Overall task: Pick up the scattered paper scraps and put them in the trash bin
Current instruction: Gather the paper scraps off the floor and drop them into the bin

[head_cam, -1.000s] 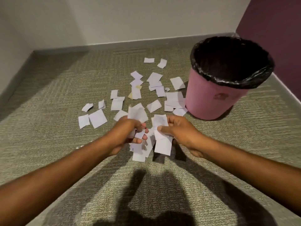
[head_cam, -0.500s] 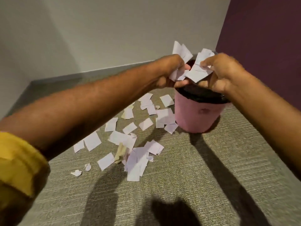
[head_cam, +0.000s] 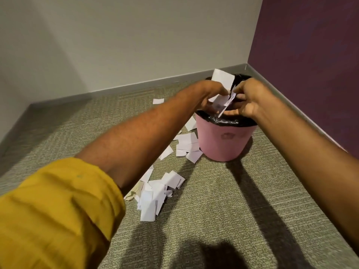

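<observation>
A pink trash bin (head_cam: 225,141) with a black liner stands on the carpet near the room's corner. Both my hands are over its mouth. My left hand (head_cam: 209,94) and my right hand (head_cam: 250,98) pinch white paper scraps (head_cam: 223,80) between them, some sticking up, some angled down into the bin. More white scraps lie in a pile (head_cam: 155,193) on the carpet in front of me. Another cluster of scraps (head_cam: 187,145) lies at the bin's left foot. A single scrap (head_cam: 158,101) lies farther back.
Grey-green carpet (head_cam: 223,210) covers the floor. A pale wall with a grey baseboard (head_cam: 136,86) runs behind the bin and a purple wall (head_cam: 310,55) closes the right side. My left arm's yellow sleeve (head_cam: 54,214) fills the lower left and hides some floor.
Both hands lifted handfuls of scraps from the floor pile up to the bin. Since half a second ago they have lowered onto its mouth and fewer scraps show in them.
</observation>
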`<control>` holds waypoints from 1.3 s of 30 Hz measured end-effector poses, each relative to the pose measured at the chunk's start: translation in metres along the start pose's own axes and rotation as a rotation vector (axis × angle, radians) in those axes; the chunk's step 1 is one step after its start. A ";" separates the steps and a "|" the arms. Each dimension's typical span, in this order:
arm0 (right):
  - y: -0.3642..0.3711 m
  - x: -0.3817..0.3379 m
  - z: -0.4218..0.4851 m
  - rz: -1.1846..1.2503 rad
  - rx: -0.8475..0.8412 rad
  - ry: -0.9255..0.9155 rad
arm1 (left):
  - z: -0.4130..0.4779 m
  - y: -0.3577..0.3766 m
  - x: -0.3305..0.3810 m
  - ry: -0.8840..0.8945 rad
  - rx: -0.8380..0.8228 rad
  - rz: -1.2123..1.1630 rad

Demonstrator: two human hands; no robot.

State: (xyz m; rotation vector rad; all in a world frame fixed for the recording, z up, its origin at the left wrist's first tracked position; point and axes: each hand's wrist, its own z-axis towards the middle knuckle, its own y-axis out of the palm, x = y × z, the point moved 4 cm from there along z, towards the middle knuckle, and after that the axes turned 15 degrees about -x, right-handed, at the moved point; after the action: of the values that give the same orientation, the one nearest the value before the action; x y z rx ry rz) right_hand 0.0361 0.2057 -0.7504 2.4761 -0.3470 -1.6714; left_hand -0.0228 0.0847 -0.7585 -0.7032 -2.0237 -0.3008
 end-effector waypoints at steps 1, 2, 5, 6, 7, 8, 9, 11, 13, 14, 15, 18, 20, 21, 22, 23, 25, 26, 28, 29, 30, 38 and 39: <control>-0.002 0.002 0.003 -0.008 0.015 0.004 | 0.000 0.001 -0.001 0.006 -0.011 0.016; -0.004 0.002 0.004 -0.009 0.026 0.001 | 0.000 0.002 -0.002 0.010 -0.028 0.030; -0.005 0.002 0.005 0.017 0.036 -0.017 | 0.000 0.004 -0.007 0.045 -0.031 0.046; -0.005 0.003 0.005 0.028 0.039 -0.024 | -0.001 0.002 -0.008 0.063 -0.012 0.051; -0.005 0.003 0.007 0.046 0.042 -0.031 | -0.003 -0.002 -0.009 0.084 0.005 0.056; -0.004 0.003 0.007 0.064 0.046 -0.042 | -0.006 -0.007 -0.009 0.110 0.026 0.051; -0.003 0.003 0.006 0.080 0.046 -0.055 | -0.012 -0.012 -0.009 0.137 0.050 0.034; 0.002 0.003 0.003 0.101 0.045 -0.088 | -0.030 -0.026 -0.008 0.197 0.097 0.006; 0.012 0.003 -0.002 0.081 0.025 -0.106 | -0.048 -0.046 -0.011 0.250 0.165 0.029; 0.019 0.003 -0.004 0.064 0.000 -0.111 | -0.058 -0.056 -0.013 0.266 0.205 0.052; 0.027 0.004 -0.007 0.047 -0.030 -0.112 | -0.069 -0.068 -0.017 0.270 0.239 0.076; 0.057 0.010 -0.018 0.006 -0.120 -0.089 | -0.098 -0.102 -0.033 0.238 0.300 0.127; 0.080 0.018 -0.022 -0.020 -0.190 -0.074 | -0.114 -0.126 -0.049 0.203 0.326 0.154; 0.091 0.024 -0.023 -0.034 -0.222 -0.069 | -0.121 -0.138 -0.059 0.179 0.333 0.167; 0.102 0.029 -0.024 -0.053 -0.248 -0.063 | -0.126 -0.149 -0.069 0.156 0.339 0.177; 0.113 0.035 -0.024 -0.075 -0.267 -0.057 | -0.132 -0.161 -0.080 0.132 0.349 0.182; 0.132 0.045 -0.023 -0.111 -0.288 -0.051 | -0.144 -0.182 -0.100 0.085 0.375 0.200; 0.140 0.052 -0.021 -0.120 -0.297 -0.047 | -0.148 -0.192 -0.111 0.064 0.381 0.209; 0.157 0.066 -0.015 -0.130 -0.319 -0.030 | -0.155 -0.212 -0.131 0.020 0.386 0.231; 0.164 0.073 -0.011 -0.135 -0.332 -0.018 | -0.158 -0.222 -0.141 -0.005 0.395 0.245; 0.170 0.080 -0.007 -0.142 -0.341 -0.005 | -0.161 -0.232 -0.151 -0.028 0.402 0.261; 0.187 0.140 0.021 -0.145 -0.397 0.089 | -0.175 -0.303 -0.260 -0.280 0.482 0.364; 0.184 0.150 0.026 -0.148 -0.398 0.106 | -0.175 -0.309 -0.276 -0.316 0.500 0.382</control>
State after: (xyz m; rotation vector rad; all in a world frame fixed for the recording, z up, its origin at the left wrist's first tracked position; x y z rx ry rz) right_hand 0.0449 -0.0110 -0.8503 2.3187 0.1711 -1.4752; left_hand 0.0271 -0.3454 -0.8789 -0.8269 -2.0784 0.5535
